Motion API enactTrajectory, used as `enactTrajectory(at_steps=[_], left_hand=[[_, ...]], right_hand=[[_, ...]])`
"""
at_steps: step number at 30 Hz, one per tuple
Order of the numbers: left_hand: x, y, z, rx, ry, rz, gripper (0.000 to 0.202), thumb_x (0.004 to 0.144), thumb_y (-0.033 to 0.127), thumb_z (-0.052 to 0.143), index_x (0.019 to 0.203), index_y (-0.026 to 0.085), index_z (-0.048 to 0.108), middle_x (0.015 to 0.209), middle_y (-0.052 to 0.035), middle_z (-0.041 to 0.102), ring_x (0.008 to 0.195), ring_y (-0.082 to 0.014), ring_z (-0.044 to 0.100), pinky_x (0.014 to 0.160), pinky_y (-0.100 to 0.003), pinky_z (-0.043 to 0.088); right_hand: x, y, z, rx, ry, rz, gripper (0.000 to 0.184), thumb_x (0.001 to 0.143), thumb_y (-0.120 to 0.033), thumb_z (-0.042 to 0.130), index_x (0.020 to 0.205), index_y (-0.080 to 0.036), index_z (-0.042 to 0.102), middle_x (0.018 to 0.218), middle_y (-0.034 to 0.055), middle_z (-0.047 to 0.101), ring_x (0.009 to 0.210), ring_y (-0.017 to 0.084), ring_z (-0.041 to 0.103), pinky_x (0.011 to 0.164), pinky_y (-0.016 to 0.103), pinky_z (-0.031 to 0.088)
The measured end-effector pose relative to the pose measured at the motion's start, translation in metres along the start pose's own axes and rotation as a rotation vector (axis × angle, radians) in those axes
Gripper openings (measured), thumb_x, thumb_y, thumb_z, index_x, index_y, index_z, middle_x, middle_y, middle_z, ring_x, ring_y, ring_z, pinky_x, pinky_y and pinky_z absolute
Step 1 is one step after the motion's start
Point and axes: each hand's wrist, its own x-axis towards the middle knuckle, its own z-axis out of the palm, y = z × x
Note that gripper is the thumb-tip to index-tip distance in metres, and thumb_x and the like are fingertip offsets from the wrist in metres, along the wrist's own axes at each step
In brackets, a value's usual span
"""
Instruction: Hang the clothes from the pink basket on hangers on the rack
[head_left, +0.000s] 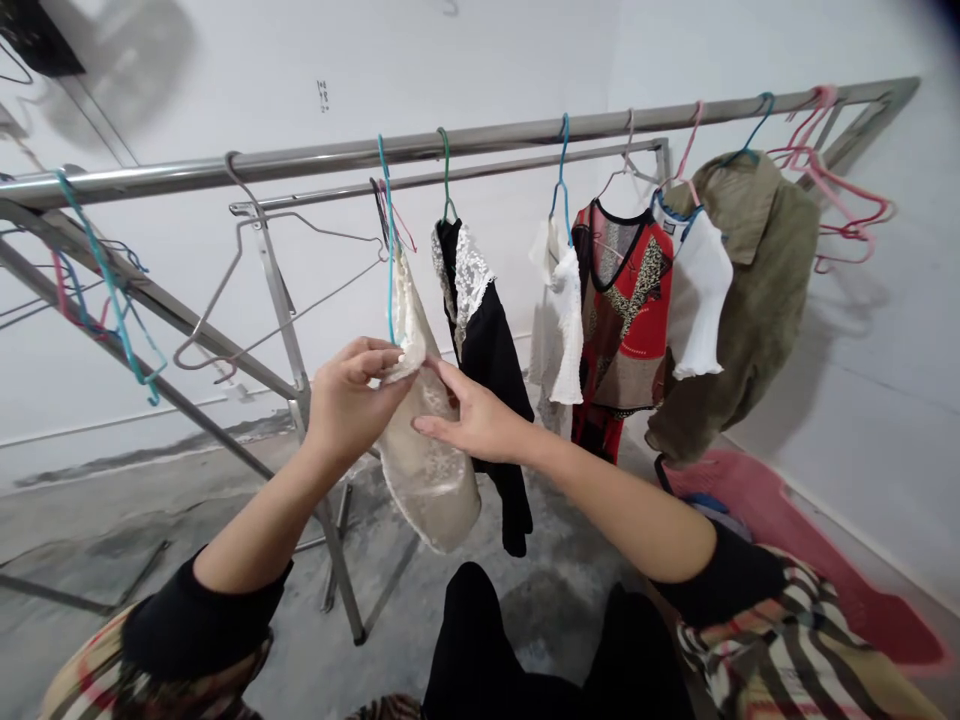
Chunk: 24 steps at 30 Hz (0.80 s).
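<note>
A cream lace garment (431, 490) hangs from a light-blue hanger (385, 200) on the metal rail. My left hand (356, 385) pinches the garment's edge beside the lower part of that hanger. With thumb and fingers apart, my right hand (480, 415) rests against the same cloth a little to the right, its fingertips close to the left hand's. Part of the garment is hidden behind both hands. Just right of it hangs a black garment with a white lace collar (487, 340), on a green hanger (446, 170).
Along the rail (315, 158) hang a white knit top (568, 330), a red patterned top (637, 330), a white top (701, 290) and an olive jacket (765, 250). Bare hangers, one of them wire (217, 290), hang at both ends. A pink tub (840, 570) stands on the floor.
</note>
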Motion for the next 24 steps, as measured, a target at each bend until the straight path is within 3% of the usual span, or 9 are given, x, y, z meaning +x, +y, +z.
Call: enactTrajectory(at_steps=[2, 5, 7, 11, 13, 16, 19, 22, 24], left_hand=[[0.001, 0.003, -0.002, -0.240, -0.103, -0.142, 0.017, 0.073, 0.033, 0.074, 0.083, 0.019, 0.074, 0.088, -0.0057, 0.070, 0.080, -0.0174, 0.065, 0.072, -0.028, 0.053], [0.004, 0.002, -0.006, -0.509, -0.080, -0.350, 0.023, 0.074, 0.040, 0.074, 0.076, 0.017, 0.073, 0.072, -0.0047, 0.069, 0.065, -0.0149, 0.063, 0.062, -0.027, 0.052], [0.007, 0.001, -0.008, -0.580, -0.051, -0.453, 0.021, 0.071, 0.037, 0.077, 0.072, 0.017, 0.072, 0.065, -0.0036, 0.068, 0.059, -0.0131, 0.060, 0.056, -0.025, 0.051], [0.013, 0.003, -0.012, -0.671, -0.160, -0.577, 0.023, 0.060, 0.029, 0.083, 0.074, 0.015, 0.071, 0.069, -0.0051, 0.070, 0.063, -0.0149, 0.064, 0.059, -0.026, 0.053], [0.015, 0.005, -0.012, -0.664, -0.185, -0.613, 0.024, 0.058, 0.027, 0.083, 0.072, 0.015, 0.067, 0.067, -0.0037, 0.067, 0.057, -0.0137, 0.061, 0.053, -0.025, 0.051], [0.015, 0.009, -0.009, -0.602, -0.130, -0.535, 0.029, 0.055, 0.022, 0.081, 0.072, 0.017, 0.059, 0.064, 0.0022, 0.059, 0.053, -0.0092, 0.055, 0.048, -0.021, 0.046], [0.016, 0.012, -0.008, -0.455, -0.046, -0.323, 0.037, 0.057, 0.020, 0.080, 0.083, 0.020, 0.054, 0.072, 0.0039, 0.056, 0.057, -0.0068, 0.053, 0.052, -0.018, 0.046], [0.022, 0.015, -0.011, -0.280, -0.033, -0.183, 0.037, 0.068, 0.032, 0.076, 0.097, 0.021, 0.056, 0.079, 0.0007, 0.059, 0.057, -0.0079, 0.053, 0.052, -0.020, 0.046], [0.028, 0.018, -0.014, -0.171, -0.089, -0.148, 0.028, 0.078, 0.041, 0.068, 0.092, 0.019, 0.060, 0.070, 0.0003, 0.059, 0.053, -0.0091, 0.052, 0.048, -0.021, 0.043]], right_hand=[[0.012, -0.001, 0.006, 0.012, 0.055, -0.030, 0.075, 0.079, -0.036, 0.072, 0.143, -0.019, 0.038, 0.144, 0.0108, 0.048, 0.133, 0.022, 0.046, 0.115, 0.038, 0.036], [0.022, 0.000, 0.012, 0.008, 0.123, 0.033, 0.069, 0.079, -0.034, 0.072, 0.139, -0.019, 0.042, 0.133, 0.0099, 0.057, 0.124, 0.022, 0.055, 0.108, 0.037, 0.044], [0.024, 0.001, 0.014, -0.011, 0.148, 0.048, 0.064, 0.080, -0.032, 0.070, 0.137, -0.018, 0.044, 0.130, 0.0100, 0.060, 0.121, 0.022, 0.057, 0.106, 0.038, 0.044], [0.025, 0.000, 0.016, -0.077, 0.146, 0.001, 0.059, 0.080, -0.033, 0.069, 0.133, -0.018, 0.047, 0.126, 0.0090, 0.061, 0.118, 0.023, 0.058, 0.104, 0.039, 0.045], [0.027, -0.002, 0.018, -0.084, 0.136, 0.016, 0.060, 0.078, -0.036, 0.071, 0.131, -0.019, 0.048, 0.123, 0.0081, 0.062, 0.114, 0.023, 0.059, 0.100, 0.038, 0.048], [0.032, -0.004, 0.021, -0.069, 0.142, 0.054, 0.054, 0.078, -0.035, 0.071, 0.125, -0.019, 0.051, 0.116, 0.0072, 0.064, 0.107, 0.022, 0.061, 0.095, 0.036, 0.050], [0.037, -0.004, 0.026, -0.074, 0.181, 0.080, 0.042, 0.082, -0.029, 0.065, 0.121, -0.019, 0.053, 0.109, 0.0065, 0.065, 0.103, 0.022, 0.062, 0.093, 0.036, 0.050], [0.039, -0.004, 0.029, -0.100, 0.218, 0.068, 0.036, 0.085, -0.022, 0.056, 0.121, -0.020, 0.053, 0.107, 0.0051, 0.066, 0.103, 0.022, 0.061, 0.092, 0.037, 0.050], [0.040, -0.004, 0.027, -0.125, 0.223, 0.062, 0.034, 0.086, -0.021, 0.052, 0.120, -0.020, 0.054, 0.108, 0.0050, 0.066, 0.102, 0.022, 0.060, 0.092, 0.038, 0.049]])
